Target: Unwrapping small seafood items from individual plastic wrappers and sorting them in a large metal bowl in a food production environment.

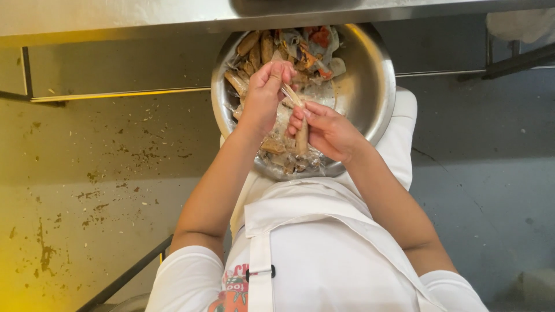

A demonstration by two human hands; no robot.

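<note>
Closest to the camera is the person's white apron, with a strap running down over a white shirt with short sleeves. Both bare forearms reach forward from it over a steel bowl that rests against the person's lap.

The right hand is closed around a long, thin, tan razor clam, gripping it upright over the near part of the bowl, with the thumb and fingertips pinched at its upper end. The left hand is just beside it, a little farther out, its fingers curled and pinched on a pale strip of shell that slants up from the top of the clam. The two hands nearly touch above the middle of the bowl.

Inside the bowl, a clear plastic bag lies crumpled along the near rim under the hands. Farther in, against the far rim, sits a heap of more brown clams mixed with wrappings, some red and orange.

Beyond the bowl runs the edge of a steel counter. Below lies a stained, speckled floor.
</note>
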